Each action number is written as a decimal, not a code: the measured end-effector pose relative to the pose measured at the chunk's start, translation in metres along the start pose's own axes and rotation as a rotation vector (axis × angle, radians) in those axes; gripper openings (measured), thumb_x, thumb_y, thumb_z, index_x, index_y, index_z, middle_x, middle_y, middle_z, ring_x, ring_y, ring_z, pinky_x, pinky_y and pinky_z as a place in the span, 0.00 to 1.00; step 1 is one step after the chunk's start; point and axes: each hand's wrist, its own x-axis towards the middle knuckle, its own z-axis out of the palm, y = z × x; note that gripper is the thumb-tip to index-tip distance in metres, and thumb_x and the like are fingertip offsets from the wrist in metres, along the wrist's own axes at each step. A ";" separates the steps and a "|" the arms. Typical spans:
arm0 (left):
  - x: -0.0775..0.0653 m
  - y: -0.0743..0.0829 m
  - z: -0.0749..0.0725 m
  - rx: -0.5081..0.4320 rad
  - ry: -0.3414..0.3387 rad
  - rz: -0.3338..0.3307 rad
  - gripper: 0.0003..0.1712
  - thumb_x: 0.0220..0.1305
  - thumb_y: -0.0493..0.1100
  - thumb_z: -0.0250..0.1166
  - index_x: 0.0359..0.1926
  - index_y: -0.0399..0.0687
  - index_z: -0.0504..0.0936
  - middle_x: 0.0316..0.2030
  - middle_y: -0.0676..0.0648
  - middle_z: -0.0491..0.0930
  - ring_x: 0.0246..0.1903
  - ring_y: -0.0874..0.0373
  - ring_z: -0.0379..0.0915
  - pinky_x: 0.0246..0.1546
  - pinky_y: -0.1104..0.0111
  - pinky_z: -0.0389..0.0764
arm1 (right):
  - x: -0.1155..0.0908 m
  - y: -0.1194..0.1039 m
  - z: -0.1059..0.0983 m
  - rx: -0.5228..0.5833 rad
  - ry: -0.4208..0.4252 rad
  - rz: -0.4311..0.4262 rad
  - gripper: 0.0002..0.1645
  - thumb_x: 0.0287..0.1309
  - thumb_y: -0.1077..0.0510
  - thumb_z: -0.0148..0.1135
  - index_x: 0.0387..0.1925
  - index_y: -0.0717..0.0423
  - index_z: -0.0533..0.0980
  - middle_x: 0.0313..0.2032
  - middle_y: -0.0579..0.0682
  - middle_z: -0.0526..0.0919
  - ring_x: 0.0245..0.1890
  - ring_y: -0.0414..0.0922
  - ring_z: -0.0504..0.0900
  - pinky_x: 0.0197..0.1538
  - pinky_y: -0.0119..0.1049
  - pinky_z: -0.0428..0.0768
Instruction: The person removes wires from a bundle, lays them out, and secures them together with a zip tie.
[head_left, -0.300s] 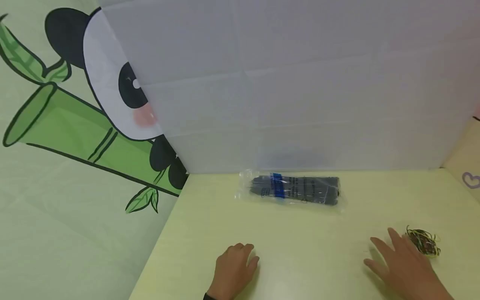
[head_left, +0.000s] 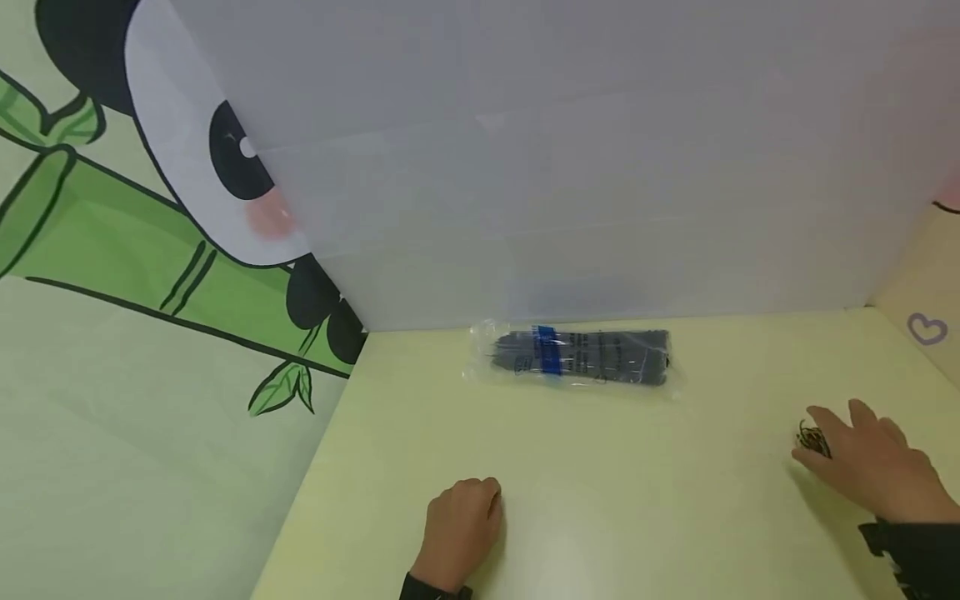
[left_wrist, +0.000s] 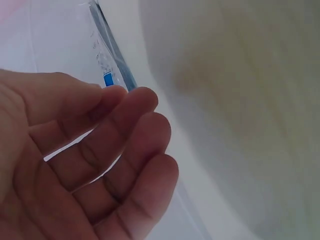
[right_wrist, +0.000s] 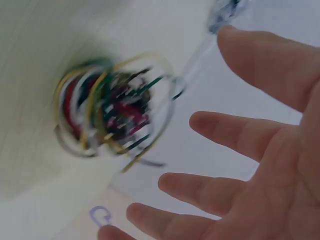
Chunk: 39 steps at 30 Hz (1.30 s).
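Observation:
A small tangle of thin coloured wires (head_left: 813,440), with yellow, green, red and white strands, lies on the right part of the table (head_left: 600,483). Just beside it, my right hand (head_left: 873,458) reaches in with thumb and fingers spread; in the right wrist view a gap shows between the fingers (right_wrist: 220,132) and the wires (right_wrist: 117,110). My left hand (head_left: 459,529) rests near the table's front, left of centre. Its fingers (left_wrist: 145,130) are loosely bent, the thumb close to the index finger, and nothing is held.
A clear plastic bag with a dark grey bundle and a blue band (head_left: 581,356) lies at the back, near the white backdrop (head_left: 570,167). To the left hangs a green cloth (head_left: 150,433) with a panda print. A panel with a purple heart (head_left: 927,328) borders the right side.
My right hand has moved right and farther from me, from the wires' left side to their right side. The left hand's fingers have drawn in a little. The head view has shifted slightly.

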 end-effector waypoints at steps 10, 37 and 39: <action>0.002 0.000 0.006 0.013 -0.019 0.004 0.17 0.62 0.39 0.62 0.17 0.54 0.72 0.12 0.58 0.60 0.13 0.66 0.48 0.11 0.73 0.50 | 0.025 0.020 0.014 0.107 -0.086 -0.139 0.35 0.57 0.56 0.67 0.58 0.74 0.65 0.45 0.74 0.72 0.44 0.69 0.72 0.43 0.59 0.74; 0.088 0.089 0.004 -0.032 0.075 0.625 0.12 0.65 0.45 0.66 0.48 0.62 0.85 0.35 0.60 0.85 0.31 0.70 0.79 0.25 0.83 0.71 | 0.027 -0.167 0.012 0.421 -0.093 -0.543 0.21 0.58 0.56 0.68 0.53 0.41 0.76 0.47 0.39 0.79 0.44 0.36 0.76 0.43 0.32 0.77; 0.090 0.090 0.009 0.039 0.113 0.646 0.08 0.65 0.46 0.66 0.44 0.63 0.85 0.31 0.60 0.84 0.28 0.69 0.78 0.22 0.81 0.70 | 0.028 -0.166 0.014 0.413 -0.077 -0.555 0.21 0.58 0.56 0.68 0.53 0.40 0.76 0.47 0.38 0.80 0.45 0.36 0.77 0.44 0.32 0.78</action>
